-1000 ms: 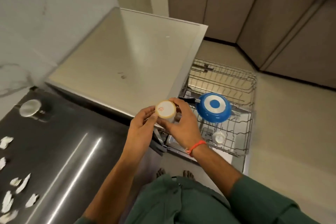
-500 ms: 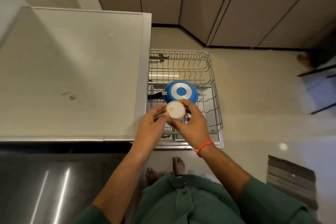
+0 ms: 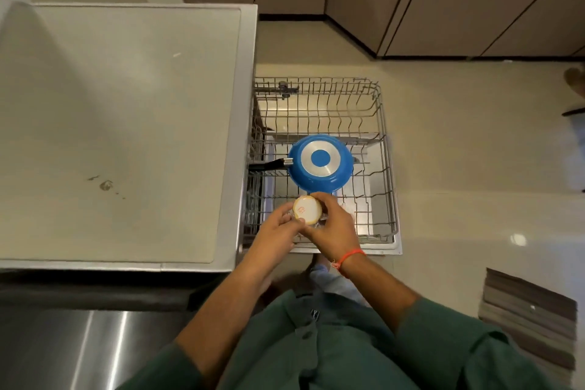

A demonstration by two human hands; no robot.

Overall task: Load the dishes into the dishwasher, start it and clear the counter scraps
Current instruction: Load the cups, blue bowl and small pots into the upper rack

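A small cream cup (image 3: 306,208), bottom up with a red mark on its base, is held over the near part of the pulled-out wire dishwasher rack (image 3: 384,168). My left hand (image 3: 278,228) holds the cup from the left and my right hand (image 3: 332,228) curls round it from the right. Just beyond the cup a blue frying pan (image 3: 321,163) lies upside down in the rack, its black handle pointing left.
A grey countertop (image 3: 126,136) with a small stain lies left of the rack. A dark steel surface (image 3: 79,351) is at the lower left. A striped mat (image 3: 531,320) lies on the floor at right. Cabinet doors (image 3: 443,0) line the far side.
The view has swung right and down over the rack. Both hands have carried the cup from the counter edge down toward the rack's near part, below the blue pan.
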